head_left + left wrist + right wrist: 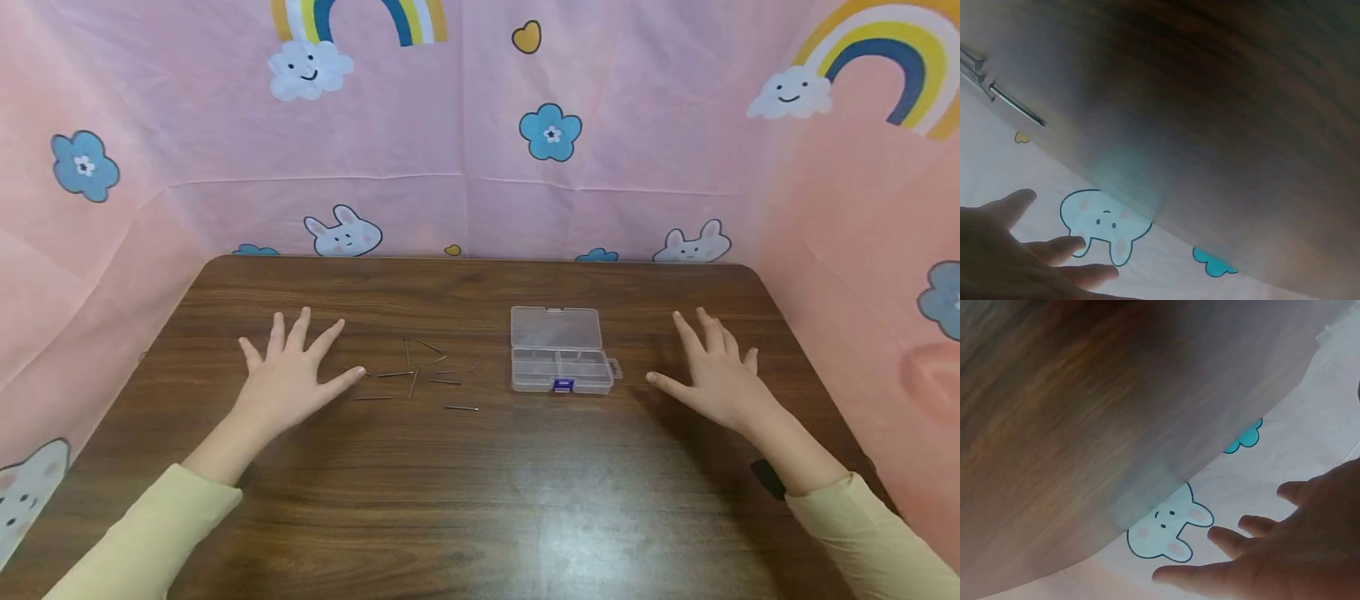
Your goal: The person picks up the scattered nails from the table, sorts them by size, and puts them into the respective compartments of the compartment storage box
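Several thin metal nails (461,408) lie scattered on the wooden table, left of the middle. My left hand (288,379) is spread with its fingers straight, just left of them, its thumb tip beside the nearest ones. It holds nothing. To the right of the nails stands a transparent plastic compartment box (532,386) with its lid (557,327) raised back and a purple latch (563,386) in front. Past the box's right side, my right hand (716,379) is also spread and holds nothing. In the left wrist view some nails (1016,105) show at the left edge.
The brown wooden table (480,500) ends at a pink patterned cloth (465,125) at the back and sides. A small hanging tab (616,368) sticks out from the box's right side. A dark object (768,479) shows under the right wrist.
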Tool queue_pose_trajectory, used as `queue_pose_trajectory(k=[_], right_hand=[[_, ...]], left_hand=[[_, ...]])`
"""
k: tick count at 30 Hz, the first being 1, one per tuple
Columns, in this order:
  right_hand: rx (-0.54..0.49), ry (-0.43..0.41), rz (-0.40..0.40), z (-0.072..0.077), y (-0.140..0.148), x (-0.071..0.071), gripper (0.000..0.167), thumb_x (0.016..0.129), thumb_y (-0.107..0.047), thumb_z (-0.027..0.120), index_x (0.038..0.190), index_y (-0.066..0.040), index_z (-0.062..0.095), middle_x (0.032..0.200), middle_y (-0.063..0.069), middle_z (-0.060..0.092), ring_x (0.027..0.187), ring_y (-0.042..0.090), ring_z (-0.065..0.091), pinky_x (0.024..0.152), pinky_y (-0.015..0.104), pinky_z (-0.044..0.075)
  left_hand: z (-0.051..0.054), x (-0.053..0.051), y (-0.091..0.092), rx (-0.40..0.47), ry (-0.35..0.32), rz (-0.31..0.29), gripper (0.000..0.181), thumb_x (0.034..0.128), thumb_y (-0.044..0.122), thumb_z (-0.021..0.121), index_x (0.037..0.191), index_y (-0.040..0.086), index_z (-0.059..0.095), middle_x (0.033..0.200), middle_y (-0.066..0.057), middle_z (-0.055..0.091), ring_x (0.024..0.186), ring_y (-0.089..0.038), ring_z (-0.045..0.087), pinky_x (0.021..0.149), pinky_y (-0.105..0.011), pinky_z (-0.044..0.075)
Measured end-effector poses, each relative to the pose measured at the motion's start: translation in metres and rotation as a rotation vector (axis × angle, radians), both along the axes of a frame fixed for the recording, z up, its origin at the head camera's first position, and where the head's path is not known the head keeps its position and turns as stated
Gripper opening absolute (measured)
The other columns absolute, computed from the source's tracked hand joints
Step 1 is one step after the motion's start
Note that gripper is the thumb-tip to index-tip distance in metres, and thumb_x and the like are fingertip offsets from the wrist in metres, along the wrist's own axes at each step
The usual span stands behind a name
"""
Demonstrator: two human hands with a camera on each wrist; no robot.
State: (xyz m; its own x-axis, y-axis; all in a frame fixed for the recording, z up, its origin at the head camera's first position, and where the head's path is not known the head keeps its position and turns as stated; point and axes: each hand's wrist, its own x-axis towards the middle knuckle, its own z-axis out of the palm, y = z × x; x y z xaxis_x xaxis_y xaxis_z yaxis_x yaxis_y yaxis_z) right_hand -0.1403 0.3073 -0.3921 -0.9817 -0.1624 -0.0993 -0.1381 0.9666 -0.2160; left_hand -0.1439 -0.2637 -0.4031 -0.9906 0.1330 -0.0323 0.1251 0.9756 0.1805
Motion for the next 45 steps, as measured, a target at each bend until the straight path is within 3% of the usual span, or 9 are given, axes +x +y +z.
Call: queue_pose_trajectory(k=[5, 10, 22, 28, 35, 37, 39, 43, 45], right_hand=[[-0.056, 0.079, 0.038, 0.002, -0.010, 0.001, 0.099, 0.100, -0.059, 0.063, 0.169, -0.005, 0.018, 0.169, 0.037, 0.017, 0.147, 0.067, 0.026, 0.108, 0.089, 0.024], [-0.112, 0.112, 0.072, 0.003, -0.020, 0.000, 0.088, 0.103, -0.051, 0.063, 0.166, -0.001, 0.025, 0.164, 0.036, 0.029, 0.146, 0.061, 0.033, 0.110, 0.080, 0.036], [-0.401, 0.088, 0.116, -0.002, -0.038, -0.004, 0.064, 0.105, -0.030, 0.067, 0.157, 0.000, 0.043, 0.153, 0.028, 0.047, 0.142, 0.047, 0.046, 0.114, 0.070, 0.040], [-0.580, 0.028, 0.108, -0.008, -0.043, -0.006, 0.055, 0.104, -0.018, 0.068, 0.151, 0.002, 0.048, 0.148, 0.027, 0.050, 0.136, 0.049, 0.054, 0.114, 0.067, 0.043], [-0.687, -0.102, 0.075, -0.015, -0.044, -0.009, 0.052, 0.103, -0.013, 0.067, 0.149, 0.004, 0.048, 0.145, 0.029, 0.055, 0.133, 0.048, 0.059, 0.112, 0.064, 0.047], [-0.708, -0.134, 0.070, -0.017, -0.043, -0.011, 0.052, 0.104, -0.012, 0.067, 0.149, 0.004, 0.048, 0.146, 0.029, 0.055, 0.132, 0.047, 0.059, 0.110, 0.056, 0.051], [-0.734, -0.166, 0.062, -0.020, -0.041, -0.013, 0.052, 0.104, -0.012, 0.066, 0.150, 0.004, 0.048, 0.147, 0.028, 0.055, 0.133, 0.046, 0.059, 0.106, 0.039, 0.055], [-0.790, -0.217, 0.063, -0.024, -0.040, -0.016, 0.052, 0.103, -0.010, 0.067, 0.149, 0.005, 0.048, 0.147, 0.030, 0.055, 0.133, 0.046, 0.057, 0.094, 0.012, 0.050], [-0.805, -0.225, 0.078, -0.026, -0.040, -0.017, 0.052, 0.102, -0.007, 0.067, 0.148, 0.006, 0.048, 0.145, 0.032, 0.056, 0.130, 0.046, 0.057, 0.092, 0.011, 0.049]], left_hand=[[0.000, -0.003, -0.003, 0.066, -0.005, -0.005, 0.088, 0.0994, 0.072, 0.053, 0.164, 0.014, 0.039, 0.170, -0.035, 0.020, 0.156, -0.065, 0.013, 0.112, -0.091, 0.007], [-0.001, -0.004, -0.003, 0.139, 0.039, 0.023, 0.081, 0.1018, 0.065, 0.054, 0.156, 0.006, 0.047, 0.163, -0.036, 0.034, 0.150, -0.061, 0.030, 0.117, -0.083, 0.019], [-0.007, -0.008, -0.007, 0.391, 0.054, -0.011, 0.054, 0.1012, 0.039, 0.071, 0.140, 0.003, 0.063, 0.149, -0.028, 0.056, 0.141, -0.053, 0.048, 0.113, -0.073, 0.037], [-0.009, -0.011, -0.007, 0.455, 0.008, -0.040, 0.043, 0.0973, 0.022, 0.078, 0.135, 0.003, 0.066, 0.143, -0.026, 0.060, 0.136, -0.049, 0.054, 0.112, -0.068, 0.042], [-0.015, -0.019, -0.010, 0.494, -0.050, -0.099, 0.038, 0.0925, 0.009, 0.082, 0.128, 0.002, 0.070, 0.132, -0.022, 0.068, 0.121, -0.042, 0.066, 0.106, -0.057, 0.053], [-0.016, -0.021, -0.011, 0.507, -0.066, -0.116, 0.037, 0.0919, 0.008, 0.082, 0.127, 0.002, 0.071, 0.131, -0.022, 0.069, 0.120, -0.041, 0.066, 0.105, -0.054, 0.054], [-0.017, -0.023, -0.012, 0.521, -0.080, -0.129, 0.037, 0.0916, 0.007, 0.083, 0.127, 0.001, 0.071, 0.130, -0.022, 0.070, 0.120, -0.040, 0.067, 0.105, -0.052, 0.055], [-0.017, -0.026, -0.011, 0.525, -0.107, -0.143, 0.036, 0.0918, 0.007, 0.082, 0.126, 0.001, 0.072, 0.129, -0.021, 0.071, 0.118, -0.038, 0.067, 0.104, -0.051, 0.056], [-0.017, -0.027, -0.009, 0.511, -0.113, -0.151, 0.034, 0.0917, 0.006, 0.082, 0.124, 0.001, 0.072, 0.128, -0.021, 0.072, 0.116, -0.037, 0.068, 0.102, -0.051, 0.056]])
